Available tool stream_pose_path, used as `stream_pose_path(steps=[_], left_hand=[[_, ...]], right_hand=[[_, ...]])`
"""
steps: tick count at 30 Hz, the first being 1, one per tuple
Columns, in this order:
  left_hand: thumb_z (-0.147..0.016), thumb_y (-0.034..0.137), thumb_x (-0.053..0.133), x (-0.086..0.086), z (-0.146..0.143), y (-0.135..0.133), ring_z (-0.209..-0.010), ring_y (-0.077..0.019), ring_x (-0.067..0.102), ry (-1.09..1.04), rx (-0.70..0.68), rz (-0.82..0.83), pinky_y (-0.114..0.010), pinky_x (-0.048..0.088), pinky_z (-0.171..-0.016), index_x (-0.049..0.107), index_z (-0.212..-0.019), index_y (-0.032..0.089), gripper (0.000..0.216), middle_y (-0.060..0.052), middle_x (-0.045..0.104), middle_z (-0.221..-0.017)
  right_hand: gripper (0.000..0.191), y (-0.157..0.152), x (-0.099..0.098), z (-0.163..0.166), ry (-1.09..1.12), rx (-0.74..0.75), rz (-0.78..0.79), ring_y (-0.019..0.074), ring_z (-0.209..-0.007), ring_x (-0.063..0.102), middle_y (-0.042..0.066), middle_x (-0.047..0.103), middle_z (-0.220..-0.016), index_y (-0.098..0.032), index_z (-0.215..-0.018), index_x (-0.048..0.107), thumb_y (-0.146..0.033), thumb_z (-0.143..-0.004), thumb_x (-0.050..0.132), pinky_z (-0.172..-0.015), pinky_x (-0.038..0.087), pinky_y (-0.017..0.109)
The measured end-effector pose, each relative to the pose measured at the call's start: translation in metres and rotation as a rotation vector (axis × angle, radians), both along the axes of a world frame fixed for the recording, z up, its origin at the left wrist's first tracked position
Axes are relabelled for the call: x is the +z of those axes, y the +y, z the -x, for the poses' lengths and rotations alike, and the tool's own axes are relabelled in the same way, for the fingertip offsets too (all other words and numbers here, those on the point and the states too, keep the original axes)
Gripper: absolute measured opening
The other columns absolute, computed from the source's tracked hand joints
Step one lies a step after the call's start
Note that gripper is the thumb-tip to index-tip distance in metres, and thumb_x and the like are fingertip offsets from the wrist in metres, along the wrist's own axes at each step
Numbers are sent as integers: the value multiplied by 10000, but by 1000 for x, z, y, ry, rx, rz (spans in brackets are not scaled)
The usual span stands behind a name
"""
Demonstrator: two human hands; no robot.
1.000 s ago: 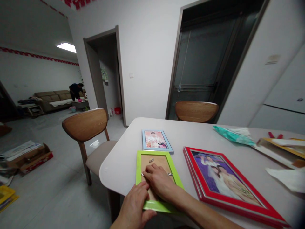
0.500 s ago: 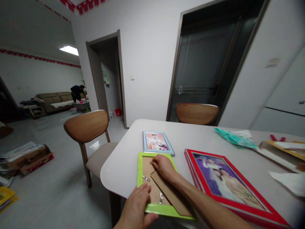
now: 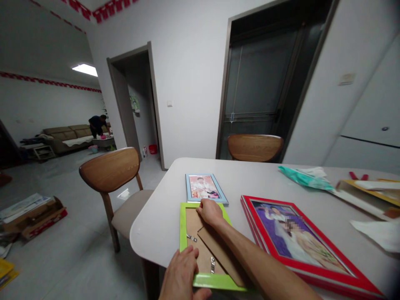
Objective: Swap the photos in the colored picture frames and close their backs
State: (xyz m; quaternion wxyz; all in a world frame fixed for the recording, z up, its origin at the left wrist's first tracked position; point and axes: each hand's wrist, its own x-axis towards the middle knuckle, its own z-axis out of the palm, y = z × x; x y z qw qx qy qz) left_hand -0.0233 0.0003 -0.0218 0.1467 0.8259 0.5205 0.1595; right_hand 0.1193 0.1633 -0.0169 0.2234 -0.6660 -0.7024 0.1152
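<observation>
A light green picture frame (image 3: 183, 223) lies face down at the near table edge, its brown backing and hinged stand (image 3: 220, 252) showing. Small metal clips (image 3: 213, 265) sit on the backing at the left and bottom. My left hand (image 3: 182, 270) grips the frame's lower left corner, fingers on top and thumb at the bottom edge. Near the top of the backing, my right hand (image 3: 211, 213) has its fingers pinched together; what they hold is hidden. Just beyond lies a blue picture frame (image 3: 188, 187) with a portrait. Red picture frames (image 3: 261, 228) are stacked to the right.
A teal and white plastic wrapper (image 3: 303, 178), an open carton (image 3: 362, 200) and white paper (image 3: 376, 233) lie at the table's right. Wooden chairs (image 3: 111, 171) stand at the left and far side. Boxes (image 3: 43, 218) are on the floor. A person (image 3: 97, 125) bends by the sofa.
The right hand has shifted slightly at the top of the backing, its fingers turning further inward. My left hand keeps its grip on the corner. The whole view has swung a little.
</observation>
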Motion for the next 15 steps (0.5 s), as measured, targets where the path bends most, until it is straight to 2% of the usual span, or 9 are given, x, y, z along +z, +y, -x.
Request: stream_pose_path(steps=[4, 6, 9, 12, 15], left_hand=[[-588, 393, 659, -9, -5, 4, -1162, -287, 360, 15, -58, -56, -494, 277, -963, 504, -1030, 166, 520, -145, 432, -1247], [-581, 386, 671, -14, -9, 6, -1162, -285, 362, 23, -57, -81, -484, 272, -967, 542, -938, 170, 437, -138, 435, -1247], [-568, 298, 688, -14, -9, 7, -1125, -276, 414, -1, -61, -109, -466, 293, -962, 543, -918, 160, 403, -131, 491, -1200], [-600, 219, 638, 0, -2, 4, -1083, -264, 464, -116, -74, -173, -460, 319, -946, 534, -919, 184, 337, -106, 539, -1151], [-643, 202, 566, 21, -3, -2, -1022, -245, 514, -368, 24, -193, -420, 370, -903, 523, -861, 197, 222, -94, 576, -1093]], right_hand=[[196, -13, 11, -3, 122, 49, -44, 160, -642, 552, 75, 631, -670, -143, -654, 594, -280, -707, 464, -547, 335, 238], [244, -22, 18, -15, 191, 91, -62, 148, -635, 556, 59, 634, -671, -144, -667, 593, -295, -738, 416, -569, 365, 234], [285, -41, 25, -43, 319, 116, -93, 147, -728, 572, 58, 643, -802, -144, -826, 594, -304, -758, 367, -647, 404, 239], [342, -64, 27, -68, 754, -20, -36, 174, -803, 573, 75, 630, -889, -146, -944, 565, -357, -707, 437, -669, 430, 269], [362, -94, 22, -62, 1266, -95, 127, 183, -748, 585, 55, 640, -816, -162, -922, 569, -390, -644, 524, -646, 439, 283]])
